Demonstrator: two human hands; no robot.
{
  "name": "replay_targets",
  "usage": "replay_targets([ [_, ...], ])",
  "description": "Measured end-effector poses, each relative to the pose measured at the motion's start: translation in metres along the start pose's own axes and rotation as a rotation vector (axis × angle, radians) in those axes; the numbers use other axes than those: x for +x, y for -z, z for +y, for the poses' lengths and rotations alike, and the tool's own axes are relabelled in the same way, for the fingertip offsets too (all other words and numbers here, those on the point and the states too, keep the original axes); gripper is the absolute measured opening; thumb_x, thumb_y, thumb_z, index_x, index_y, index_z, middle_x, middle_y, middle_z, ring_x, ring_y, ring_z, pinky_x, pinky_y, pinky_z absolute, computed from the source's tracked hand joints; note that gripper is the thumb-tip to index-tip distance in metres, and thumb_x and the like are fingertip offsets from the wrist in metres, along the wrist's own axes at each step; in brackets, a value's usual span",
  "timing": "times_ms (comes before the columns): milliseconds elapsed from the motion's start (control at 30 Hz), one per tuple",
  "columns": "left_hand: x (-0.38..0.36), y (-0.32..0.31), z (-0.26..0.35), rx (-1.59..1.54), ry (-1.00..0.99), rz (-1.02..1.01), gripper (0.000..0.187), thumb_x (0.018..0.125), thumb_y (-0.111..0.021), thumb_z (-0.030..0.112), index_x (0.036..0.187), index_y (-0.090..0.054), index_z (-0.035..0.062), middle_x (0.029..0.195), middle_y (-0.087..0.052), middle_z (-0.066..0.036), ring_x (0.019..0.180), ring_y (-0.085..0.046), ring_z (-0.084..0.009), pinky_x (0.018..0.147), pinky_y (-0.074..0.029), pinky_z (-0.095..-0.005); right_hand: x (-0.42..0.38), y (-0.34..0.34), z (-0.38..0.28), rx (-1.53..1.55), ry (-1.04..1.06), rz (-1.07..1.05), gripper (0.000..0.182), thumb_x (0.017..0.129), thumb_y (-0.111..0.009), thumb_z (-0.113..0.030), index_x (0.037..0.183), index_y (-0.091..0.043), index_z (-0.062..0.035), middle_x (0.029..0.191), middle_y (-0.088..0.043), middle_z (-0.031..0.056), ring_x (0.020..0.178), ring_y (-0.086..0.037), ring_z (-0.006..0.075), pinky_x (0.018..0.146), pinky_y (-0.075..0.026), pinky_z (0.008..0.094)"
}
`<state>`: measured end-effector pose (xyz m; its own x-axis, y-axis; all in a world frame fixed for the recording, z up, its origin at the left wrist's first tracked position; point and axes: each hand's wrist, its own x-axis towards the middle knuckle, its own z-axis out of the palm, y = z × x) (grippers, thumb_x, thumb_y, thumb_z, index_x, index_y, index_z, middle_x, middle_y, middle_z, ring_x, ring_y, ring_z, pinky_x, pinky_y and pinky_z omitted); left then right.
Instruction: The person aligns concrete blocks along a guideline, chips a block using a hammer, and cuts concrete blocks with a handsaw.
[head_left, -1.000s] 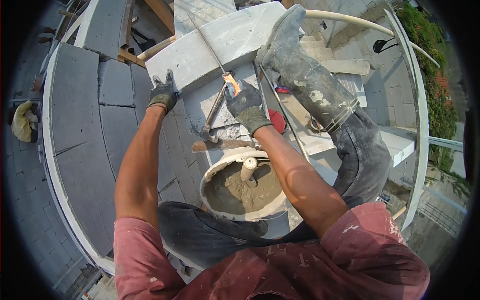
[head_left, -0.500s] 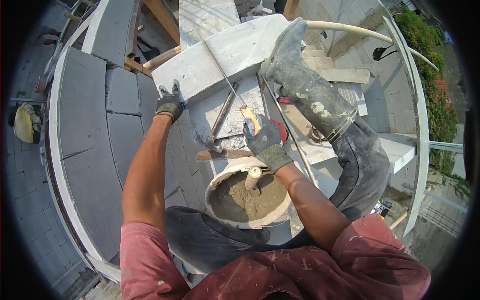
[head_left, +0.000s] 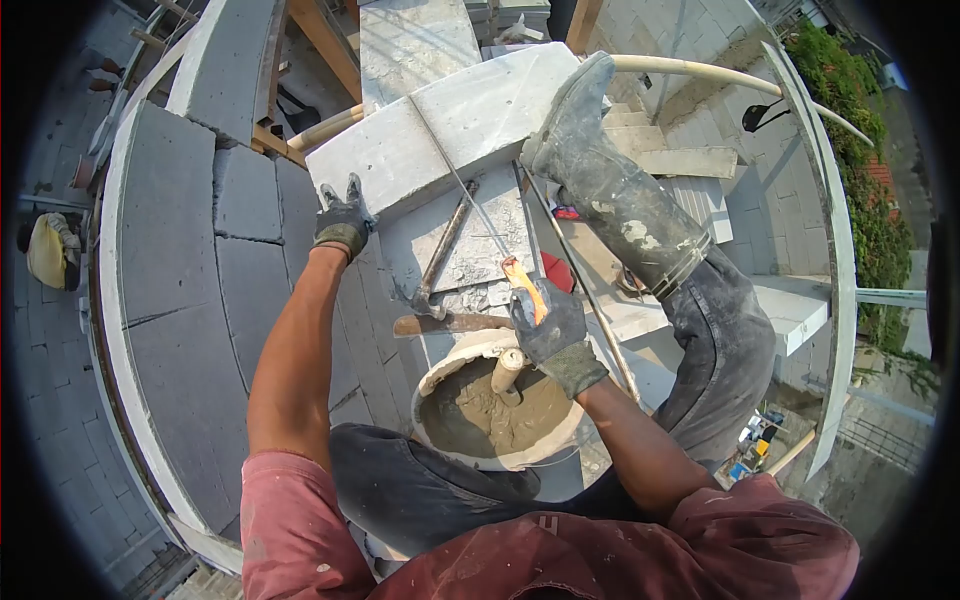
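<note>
A white lightweight concrete block (head_left: 480, 95) lies across the masonry in front of me, with my right boot (head_left: 610, 180) against its right end. My left hand (head_left: 343, 217), in a dark glove, presses on the block's left end with fingers spread. In my gloved right hand (head_left: 550, 325) is the orange handle of a handsaw (head_left: 440, 140). Its thin blade runs across the block's top and front edge. A hammer (head_left: 447, 240) lies on the dusty surface below the block, and a rusty flat blade (head_left: 450, 324) lies near its head.
Between my legs stands a bucket (head_left: 520, 458) of wet mortar with a round wooden handle (head_left: 508, 370) sticking out. A long rod (head_left: 575, 260) leans beside my boot. A block wall (head_left: 170, 210) rises at left. Steps (head_left: 630, 125) and a drop lie to the right.
My right hand has drawn the saw back toward me and slightly right, so its blade has slid along the block. The left hand stays on the block.
</note>
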<state>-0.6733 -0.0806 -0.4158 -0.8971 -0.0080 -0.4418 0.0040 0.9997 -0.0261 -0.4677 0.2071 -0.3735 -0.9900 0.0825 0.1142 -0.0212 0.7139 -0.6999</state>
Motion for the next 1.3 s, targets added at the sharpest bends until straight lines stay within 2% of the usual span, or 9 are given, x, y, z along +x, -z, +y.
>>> replay_targets([
  [100,-0.008,-0.006,0.003,-0.003,0.018,-0.034,0.088,0.088,-0.061,0.044,0.155,-0.009,0.0214,0.151,-0.01,-0.039,0.125,-0.043,-0.0556,0.107,-0.04,-0.0484,0.073,-0.059,0.015,-0.002,-0.136,0.078,0.036,0.088,-0.058,-0.036,0.086,-0.065,-0.0009,0.075,-0.064,0.0242,0.074,-0.064,0.0434,0.067,-0.052,0.0482],
  [300,0.007,-0.006,-0.003,0.017,0.012,-0.001,0.087,0.089,-0.06,0.043,0.155,-0.008,0.0219,0.151,-0.011,-0.04,0.124,-0.044,-0.0566,0.106,-0.041,-0.049,-0.003,-0.004,-0.012,-0.039,-0.151,-0.008,0.03,0.089,-0.057,-0.03,0.098,-0.065,-0.0025,0.082,-0.066,0.0229,0.076,-0.065,0.0404,0.069,-0.052,0.0465],
  [400,0.001,-0.004,0.001,0.005,0.017,0.001,0.088,0.088,-0.061,0.042,0.156,-0.007,0.0217,0.151,-0.011,-0.04,0.125,-0.043,-0.0559,0.106,-0.04,-0.0499,-0.018,0.012,-0.006,0.103,-0.132,-0.045,0.033,0.088,-0.062,-0.032,0.092,-0.066,0.0003,0.079,-0.064,0.0243,0.074,-0.063,0.0417,0.067,-0.05,0.0485],
  [533,-0.001,0.006,0.005,-0.017,0.033,0.001,0.089,0.088,-0.061,0.041,0.156,-0.007,0.0215,0.151,-0.011,-0.04,0.127,-0.042,-0.0555,0.107,-0.039,-0.0498,0.094,-0.06,0.009,-0.124,-0.167,0.039,0.039,0.088,-0.058,-0.036,0.096,-0.066,0.0011,0.082,-0.065,0.0258,0.08,-0.064,0.0431,0.072,-0.052,0.0475],
  [733,-0.003,0.004,0.002,0.007,0.004,-0.056,0.089,0.088,-0.061,0.043,0.156,-0.008,0.0195,0.15,-0.011,-0.04,0.131,-0.038,-0.0536,0.108,-0.037,-0.0494,-0.018,0.007,-0.006,0.09,-0.13,-0.035,0.025,0.09,-0.06,-0.027,0.098,-0.067,-0.0044,0.084,-0.067,0.019,0.078,-0.065,0.0372,0.07,-0.052,0.0456],
  [867,-0.005,-0.012,0.003,0.01,0.009,-0.008,0.089,0.088,-0.061,0.044,0.156,-0.009,0.0204,0.151,-0.011,-0.04,0.13,-0.039,-0.0544,0.108,-0.037,-0.0488,0.038,-0.027,0.001,-0.047,-0.202,-0.03,0.028,0.088,-0.06,-0.029,0.092,-0.065,-0.0023,0.082,-0.065,0.0209,0.076,-0.063,0.0403,0.068,-0.051,0.0462],
  [967,0.009,-0.002,0.002,0.032,-0.002,-0.02,0.088,0.088,-0.06,0.044,0.156,-0.008,0.0204,0.15,-0.01,-0.041,0.128,-0.041,-0.0549,0.108,-0.038,-0.0493,0.061,-0.056,-0.001,-0.019,-0.058,0.17,0.034,0.086,-0.062,-0.032,0.085,-0.064,0.0022,0.075,-0.063,0.0249,0.073,-0.062,0.0429,0.068,-0.05,0.0468],
  [1167,0.0,-0.004,0.003,0.013,0.02,-0.017,0.087,0.089,-0.059,0.043,0.156,-0.008,0.0209,0.151,-0.01,-0.04,0.127,-0.041,-0.0569,0.107,-0.039,-0.05,-0.011,0.001,0.004,0.035,-0.072,0.05,0.033,0.087,-0.062,-0.032,0.087,-0.065,0.0008,0.077,-0.065,0.0228,0.075,-0.063,0.0411,0.068,-0.051,0.0456],
  [1300,0.003,-0.005,0.001,0.001,0.029,-0.028,0.087,0.089,-0.059,0.043,0.156,-0.008,0.0204,0.151,-0.011,-0.04,0.128,-0.04,-0.0567,0.107,-0.039,-0.0503,0.064,-0.06,0.027,-0.018,-0.142,0.071,0.032,0.087,-0.061,-0.033,0.088,-0.066,-0.0013,0.082,-0.066,0.0224,0.078,-0.063,0.0414,0.071,-0.051,0.0464],
])
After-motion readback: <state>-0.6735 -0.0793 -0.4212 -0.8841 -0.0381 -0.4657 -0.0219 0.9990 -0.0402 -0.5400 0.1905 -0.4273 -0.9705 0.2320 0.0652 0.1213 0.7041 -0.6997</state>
